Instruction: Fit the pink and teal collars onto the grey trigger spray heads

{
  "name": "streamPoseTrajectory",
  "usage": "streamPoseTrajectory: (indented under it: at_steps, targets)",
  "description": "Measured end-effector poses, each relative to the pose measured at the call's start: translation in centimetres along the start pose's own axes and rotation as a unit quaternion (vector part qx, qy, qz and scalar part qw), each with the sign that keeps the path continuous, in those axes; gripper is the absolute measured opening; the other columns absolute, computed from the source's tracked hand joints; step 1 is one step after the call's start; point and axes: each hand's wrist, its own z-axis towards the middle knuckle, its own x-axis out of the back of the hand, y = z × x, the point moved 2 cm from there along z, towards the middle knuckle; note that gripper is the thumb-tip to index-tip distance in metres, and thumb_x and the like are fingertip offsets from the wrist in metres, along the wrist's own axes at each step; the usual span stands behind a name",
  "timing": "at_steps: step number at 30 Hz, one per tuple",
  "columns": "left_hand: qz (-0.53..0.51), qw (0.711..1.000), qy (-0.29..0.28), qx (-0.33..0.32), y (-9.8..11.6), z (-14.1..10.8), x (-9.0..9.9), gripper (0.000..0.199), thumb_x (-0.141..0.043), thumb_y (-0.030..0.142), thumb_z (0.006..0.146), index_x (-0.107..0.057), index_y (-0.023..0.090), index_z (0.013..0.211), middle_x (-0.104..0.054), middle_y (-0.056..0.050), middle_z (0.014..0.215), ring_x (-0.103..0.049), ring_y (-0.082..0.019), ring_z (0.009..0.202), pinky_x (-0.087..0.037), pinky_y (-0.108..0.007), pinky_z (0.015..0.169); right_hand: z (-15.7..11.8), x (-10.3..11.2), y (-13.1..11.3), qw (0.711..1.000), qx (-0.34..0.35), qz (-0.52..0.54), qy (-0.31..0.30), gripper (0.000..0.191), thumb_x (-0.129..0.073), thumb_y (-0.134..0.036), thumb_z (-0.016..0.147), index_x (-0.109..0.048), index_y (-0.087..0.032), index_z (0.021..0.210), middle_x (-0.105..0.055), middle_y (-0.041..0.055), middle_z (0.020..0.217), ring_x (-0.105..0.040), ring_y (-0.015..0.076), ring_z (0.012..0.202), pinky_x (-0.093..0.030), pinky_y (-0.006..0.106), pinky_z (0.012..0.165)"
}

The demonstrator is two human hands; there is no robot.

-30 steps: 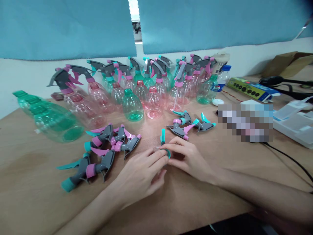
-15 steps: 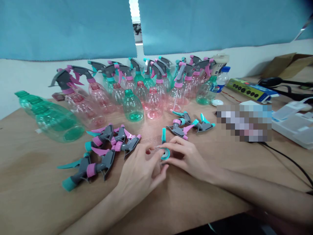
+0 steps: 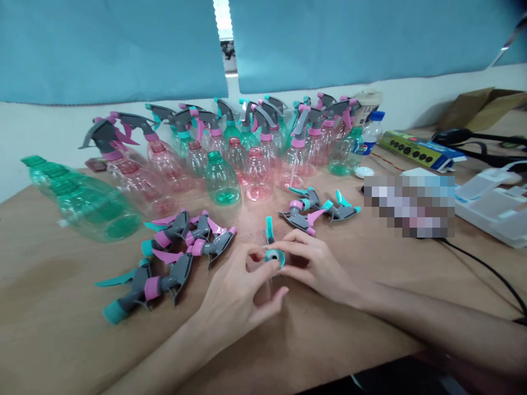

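A grey spray trigger head (image 3: pixel 270 236) with a turquoise lever and collar is between my hands, its round collar opening turned up towards me. My right hand (image 3: pixel 315 269) grips the collar from the right with its fingertips. From the left, my left hand (image 3: pixel 234 285) presses a finger on the collar's near rim, its thumb held apart from it. Something clear with a reddish tint shows by the left fingers; mostly hidden, its kind is unclear. Several loose spray trigger heads (image 3: pixel 171 277) lie left of my left hand, and more trigger heads (image 3: pixel 307 211) lie beyond my right hand.
Open-necked green bottles (image 3: pixel 222 178) and pink bottles (image 3: pixel 258 175) stand ahead, before rows of bottles with trigger heads. Leaning green bottles (image 3: pixel 94 203) are at left. A Pepsi bottle (image 3: pixel 373 134), a yellow-blue box (image 3: pixel 415 151), a clear plastic case (image 3: pixel 494 208) and a black cable (image 3: pixel 481 269) are at right.
The trigger head has shifted slightly left and its collar opening shows more fully. My left thumb has moved away from the collar. The view has shifted slightly.
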Motion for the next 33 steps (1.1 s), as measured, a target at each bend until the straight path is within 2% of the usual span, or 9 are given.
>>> streamPoseTrajectory:
  at_steps: [5,10,16,21,23,26,29,33]
  targets:
    - [0.034,0.998,0.029,0.044,-0.3,0.0,0.1,0.02,-0.056,0.026,0.083,-0.058,0.02,0.102,-0.047,-0.006,0.094,-0.05,-0.015,0.071,-0.049,-0.028,0.057,0.0,-0.1,-0.1,1.0,-0.003,0.013,-0.005,0.03,-0.062,-0.024,0.084,-0.062,-0.023,0.114,-0.057,0.0037,0.093,-0.057,0.014,0.079,-0.051,0.03,0.072]
    - [0.011,1.0,0.007,0.011,-0.1,-0.1,0.0,0.016,-0.055,0.024,0.084,-0.059,0.021,0.1,-0.048,-0.005,0.093,-0.051,-0.014,0.071,-0.048,-0.026,0.057,-0.1,-0.1,-0.1,1.0,-0.005,0.014,-0.012,0.027,-0.062,-0.023,0.084,-0.063,-0.021,0.111,-0.058,0.004,0.093,-0.058,0.0147,0.081,-0.051,0.029,0.073]
    - [0.05,0.997,0.026,0.056,-0.4,-0.3,-0.3,0.024,-0.056,0.031,0.083,-0.056,0.02,0.104,-0.051,-0.006,0.093,-0.054,-0.017,0.075,-0.051,-0.029,0.061,0.0,-0.1,0.1,1.0,-0.01,-0.019,-0.004,0.027,-0.062,-0.025,0.085,-0.063,-0.024,0.112,-0.06,0.0035,0.095,-0.059,0.0161,0.084,-0.051,0.03,0.075]
    - [-0.008,0.996,0.087,-0.009,0.6,-0.8,-0.1,0.018,-0.054,0.029,0.085,-0.052,0.016,0.097,-0.058,-0.005,0.088,-0.058,-0.015,0.076,-0.051,-0.026,0.065,0.1,0.1,0.5,0.998,-0.015,-0.052,0.023,0.028,-0.061,-0.029,0.085,-0.063,-0.022,0.112,-0.061,0.0044,0.099,-0.06,0.0177,0.089,-0.049,0.032,0.08]
    - [-0.029,0.995,0.075,-0.055,1.3,-1.1,-0.3,0.01,-0.051,0.026,0.087,-0.053,0.016,0.087,-0.059,-0.002,0.076,-0.057,-0.013,0.067,-0.048,-0.022,0.059,0.2,0.3,0.7,0.997,-0.008,-0.074,0.031,0.029,-0.06,-0.029,0.086,-0.061,-0.022,0.114,-0.061,0.0046,0.101,-0.059,0.0185,0.092,-0.048,0.033,0.083]
    - [-0.029,0.992,0.026,-0.122,2.1,-1.6,-1.1,0.019,-0.048,0.022,0.086,-0.051,0.018,0.068,-0.055,0.004,0.058,-0.052,-0.01,0.051,-0.039,-0.022,0.046,0.9,0.5,0.7,0.994,0.005,-0.11,0.03,0.033,-0.062,-0.032,0.084,-0.06,-0.023,0.116,-0.061,0.0044,0.102,-0.059,0.0197,0.095,-0.048,0.033,0.083]
    - [-0.024,0.991,0.008,-0.131,2.1,-1.9,-1.6,0.024,-0.05,0.026,0.084,-0.05,0.019,0.061,-0.054,0.005,0.054,-0.051,-0.01,0.048,-0.038,-0.023,0.045,2.7,0.5,-0.6,0.989,0.04,-0.141,0.028,0.034,-0.064,-0.035,0.082,-0.061,-0.024,0.114,-0.063,0.0046,0.102,-0.06,0.0203,0.094,-0.048,0.034,0.082]
    - [-0.015,0.994,-0.011,-0.109,1.4,-2.0,-1.7,0.022,-0.051,0.027,0.084,-0.055,0.018,0.065,-0.057,0.003,0.056,-0.054,-0.012,0.051,-0.039,-0.023,0.047,6.6,-1.2,-4.5,0.973,0.114,-0.203,0.006,0.032,-0.065,-0.035,0.082,-0.062,-0.022,0.111,-0.066,0.0055,0.104,-0.06,0.0217,0.095,-0.044,0.038,0.086]
